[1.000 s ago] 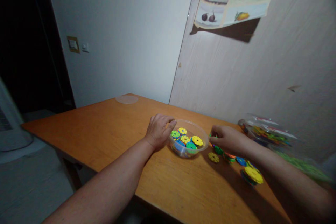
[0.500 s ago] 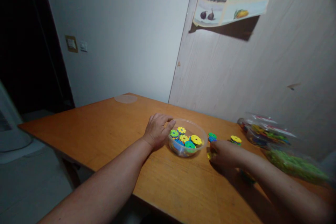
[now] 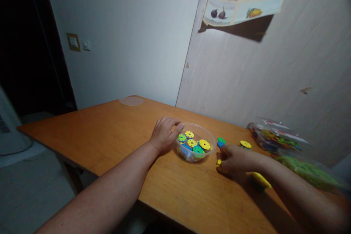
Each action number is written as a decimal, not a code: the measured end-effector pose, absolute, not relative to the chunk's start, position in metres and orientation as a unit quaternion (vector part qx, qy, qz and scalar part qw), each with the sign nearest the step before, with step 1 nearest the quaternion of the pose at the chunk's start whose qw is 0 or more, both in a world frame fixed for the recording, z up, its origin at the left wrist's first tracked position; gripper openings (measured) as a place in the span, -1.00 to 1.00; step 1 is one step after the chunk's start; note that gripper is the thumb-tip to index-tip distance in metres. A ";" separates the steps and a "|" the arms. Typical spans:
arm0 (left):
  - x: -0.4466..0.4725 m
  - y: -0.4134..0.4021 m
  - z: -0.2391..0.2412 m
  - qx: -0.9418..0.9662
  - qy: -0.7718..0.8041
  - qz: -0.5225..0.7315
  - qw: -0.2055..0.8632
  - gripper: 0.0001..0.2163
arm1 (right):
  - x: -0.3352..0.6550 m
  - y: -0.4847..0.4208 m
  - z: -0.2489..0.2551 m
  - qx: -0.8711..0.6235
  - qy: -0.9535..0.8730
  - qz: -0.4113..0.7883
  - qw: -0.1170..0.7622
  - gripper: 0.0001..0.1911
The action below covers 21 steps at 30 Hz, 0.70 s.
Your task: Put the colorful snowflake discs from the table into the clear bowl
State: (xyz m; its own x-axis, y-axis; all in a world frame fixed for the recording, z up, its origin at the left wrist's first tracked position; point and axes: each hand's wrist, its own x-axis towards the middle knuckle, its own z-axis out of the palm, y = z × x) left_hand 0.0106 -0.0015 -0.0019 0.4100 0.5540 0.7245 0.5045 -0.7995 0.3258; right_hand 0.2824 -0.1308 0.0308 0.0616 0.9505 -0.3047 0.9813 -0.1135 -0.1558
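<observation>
A clear plastic bowl [image 3: 197, 156] holds several notched toy discs in yellow, green and blue. My left hand [image 3: 166, 133] grips its left rim, thumb at the edge and fingers curled around the far side. Right of the bowl, my right hand [image 3: 231, 159] is low over the table, its fingers closed around yellow notched discs [image 3: 218, 164]; how many is hidden by the hand. Just beyond its knuckles lie a green disc [image 3: 221, 141] and blue ones. A stack topped with yellow [image 3: 245, 144] stands farther right, and more yellow discs [image 3: 260, 180] lie beneath my right forearm.
Clear bags of colourful pieces [image 3: 282, 139] and a bag of green pieces [image 3: 307, 172] lie along the table's right side. A round clear lid [image 3: 131, 101] rests at the far left corner of the wooden table [image 3: 109, 135]. A wall stands behind.
My right hand has shifted slightly, showing more of the yellow discs at its fingers and under the forearm. My left hand stays on the bowl.
</observation>
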 end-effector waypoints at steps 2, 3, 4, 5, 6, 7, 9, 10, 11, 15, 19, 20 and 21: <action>0.011 -0.001 -0.001 0.840 0.315 0.442 0.029 -0.68 | 0.285 -0.133 0.040 0.734 0.659 -0.163 0.022 -0.82; 0.011 -0.001 -0.001 0.840 0.315 0.442 0.030 -0.68 | 0.287 -0.134 0.045 0.737 0.657 -0.158 0.012 -0.80; 0.011 -0.002 -0.001 0.839 0.315 0.442 0.030 -0.68 | 0.288 -0.135 0.051 0.739 0.656 -0.153 0.002 -0.79; 0.011 -0.002 -0.001 0.840 0.314 0.442 0.030 -0.68 | 0.289 -0.135 0.057 0.742 0.655 -0.146 -0.009 -0.77; 0.011 -0.002 -0.001 0.840 0.314 0.442 0.029 -0.68 | 0.288 -0.136 0.064 0.743 0.655 -0.136 -0.023 -0.77; 0.011 -0.002 -0.001 0.840 0.314 0.442 0.029 -0.68 | 0.285 -0.136 0.071 0.743 0.657 -0.124 -0.038 -0.76; 0.011 -0.003 -0.001 0.840 0.312 0.443 0.029 -0.68 | 0.275 -0.136 0.083 0.737 0.664 -0.104 -0.069 -0.75; 0.011 -0.003 -0.001 0.840 0.311 0.443 0.029 -0.68 | 0.268 -0.135 0.087 0.732 0.670 -0.097 -0.081 -0.74; 0.011 -0.003 -0.001 0.840 0.311 0.444 0.029 -0.68 | 0.260 -0.133 0.090 0.726 0.676 -0.092 -0.089 -0.73; 0.011 -0.003 -0.001 0.840 0.311 0.444 0.030 -0.68 | 0.230 -0.121 0.089 0.707 0.697 -0.091 -0.080 -0.69; 0.011 -0.004 -0.001 0.838 0.314 0.445 0.030 -0.68 | 0.219 -0.107 0.079 0.687 0.721 -0.086 -0.035 -0.68; 0.011 -0.004 -0.001 0.838 0.315 0.445 0.031 -0.68 | 0.219 -0.105 0.078 0.685 0.723 -0.086 -0.026 -0.70; 0.011 -0.004 -0.001 0.837 0.315 0.446 0.031 -0.69 | 0.218 -0.103 0.078 0.682 0.726 -0.085 -0.020 -0.73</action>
